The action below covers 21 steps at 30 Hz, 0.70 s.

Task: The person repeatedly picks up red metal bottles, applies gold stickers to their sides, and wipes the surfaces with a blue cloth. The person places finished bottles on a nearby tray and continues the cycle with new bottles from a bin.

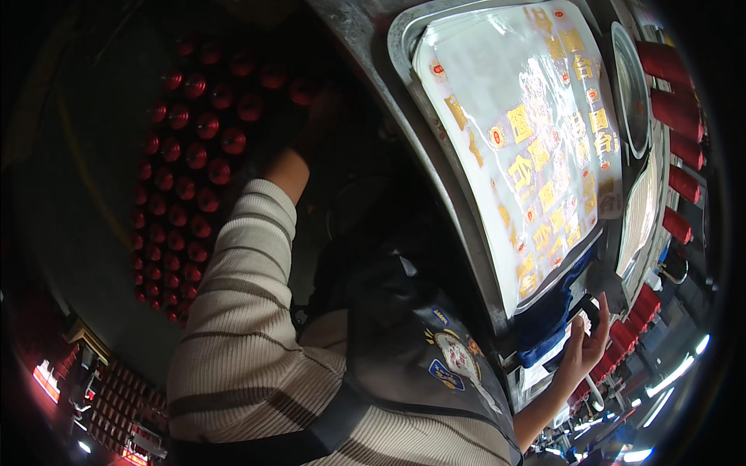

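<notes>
My left arm, in a striped knit sleeve, reaches down into deep shade. My left hand (320, 116) is close beside a shiny red round-ended piece (301, 92) at the end of a row; its fingers are lost in the dark. On the other side, my right hand (584, 346) is raised with fingers apart next to the bench. A small black object (590, 309) shows by its fingertips, and a dark blue cloth (544, 334) lies close by. A stack of clear sheets with gold and red print (474, 85) rests on a metal tray (400, 35).
Many more red round-ended pieces (196, 155) stand in rows at the left. Beyond the sheets are an oval metal-rimmed dish (631, 89) and a line of red cylinders (674, 113). The bench's metal edge (435, 167) runs between my body and the tray. Racks (116, 412) stand at lower left.
</notes>
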Each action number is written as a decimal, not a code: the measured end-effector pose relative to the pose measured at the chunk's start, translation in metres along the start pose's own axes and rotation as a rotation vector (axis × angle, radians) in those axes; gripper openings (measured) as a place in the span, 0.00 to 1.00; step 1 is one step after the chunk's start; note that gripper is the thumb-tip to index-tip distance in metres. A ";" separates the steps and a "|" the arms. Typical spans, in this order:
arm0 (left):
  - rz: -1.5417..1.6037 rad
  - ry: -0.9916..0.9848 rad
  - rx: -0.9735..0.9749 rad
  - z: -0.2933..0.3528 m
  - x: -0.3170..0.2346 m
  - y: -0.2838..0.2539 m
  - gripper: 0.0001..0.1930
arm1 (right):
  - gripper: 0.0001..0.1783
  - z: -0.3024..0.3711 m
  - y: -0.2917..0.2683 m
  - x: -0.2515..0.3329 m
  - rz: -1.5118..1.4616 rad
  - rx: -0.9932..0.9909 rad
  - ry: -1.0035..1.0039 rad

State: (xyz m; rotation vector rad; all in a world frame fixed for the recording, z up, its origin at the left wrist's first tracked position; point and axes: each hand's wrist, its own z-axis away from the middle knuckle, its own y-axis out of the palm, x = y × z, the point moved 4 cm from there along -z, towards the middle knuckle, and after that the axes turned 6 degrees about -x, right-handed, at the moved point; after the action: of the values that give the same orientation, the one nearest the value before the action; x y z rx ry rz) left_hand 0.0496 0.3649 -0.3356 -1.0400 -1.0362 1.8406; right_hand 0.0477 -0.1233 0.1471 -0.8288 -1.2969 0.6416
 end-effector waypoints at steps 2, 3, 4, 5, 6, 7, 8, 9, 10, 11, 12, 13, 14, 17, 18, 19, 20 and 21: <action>-0.001 0.004 -0.003 0.001 -0.001 0.000 0.24 | 0.31 0.002 0.000 0.000 -0.013 0.008 0.002; -0.006 -0.008 -0.018 0.004 0.005 -0.002 0.24 | 0.31 0.001 0.004 0.000 -0.035 0.019 -0.008; -0.007 -0.013 -0.024 0.005 0.006 -0.003 0.24 | 0.31 0.001 0.004 -0.002 -0.049 0.049 -0.021; -0.008 -0.012 -0.029 0.001 0.004 -0.003 0.24 | 0.31 0.001 0.004 0.001 -0.042 0.047 -0.031; -0.009 -0.049 -0.050 0.010 0.011 -0.005 0.24 | 0.31 -0.005 0.007 0.002 -0.048 0.060 -0.067; -0.007 -0.041 -0.050 0.007 0.007 -0.006 0.24 | 0.31 -0.002 0.006 0.001 -0.068 0.051 -0.047; -0.006 -0.037 -0.049 0.006 0.005 -0.007 0.25 | 0.31 0.001 0.005 0.003 -0.038 0.058 -0.013; -0.010 -0.056 -0.063 0.008 0.007 -0.010 0.25 | 0.31 -0.001 0.006 0.007 -0.018 0.047 -0.032; -0.012 -0.070 -0.073 0.008 0.008 -0.017 0.25 | 0.30 -0.003 0.008 0.008 0.005 0.030 -0.042; -0.030 -0.089 -0.078 0.010 0.006 -0.028 0.25 | 0.30 -0.005 0.006 0.006 0.014 0.029 -0.056; -0.055 -0.121 -0.094 0.013 0.008 -0.040 0.25 | 0.30 -0.007 0.007 0.003 -0.022 0.026 -0.063; -0.098 -0.153 -0.112 0.018 0.005 -0.059 0.25 | 0.30 -0.006 0.006 0.001 -0.039 0.033 -0.063; -0.144 -0.200 -0.132 0.023 0.005 -0.080 0.26 | 0.30 -0.008 0.005 0.001 -0.053 0.042 -0.067; -0.262 -0.285 -0.244 0.023 0.035 -0.114 0.26 | 0.30 -0.002 0.000 0.002 -0.056 0.031 -0.060; -0.307 -0.269 -0.301 0.013 0.077 -0.101 0.25 | 0.29 -0.008 -0.002 0.005 -0.036 0.022 -0.080; -0.355 -0.255 -0.358 0.003 0.118 -0.087 0.24 | 0.28 -0.014 -0.006 0.006 -0.015 0.014 -0.098; -0.404 -0.241 -0.414 -0.005 0.157 -0.075 0.23 | 0.27 -0.023 -0.008 0.004 0.035 0.005 -0.141; -0.373 -0.284 -0.448 -0.013 0.160 -0.094 0.21 | 0.26 -0.022 -0.013 -0.001 0.095 -0.022 -0.152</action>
State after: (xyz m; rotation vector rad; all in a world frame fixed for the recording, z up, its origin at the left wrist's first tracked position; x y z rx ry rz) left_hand 0.0227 0.5458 -0.2995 -0.7662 -1.7420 1.5066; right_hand 0.0683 -0.1356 0.1559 -0.8775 -1.4102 0.7793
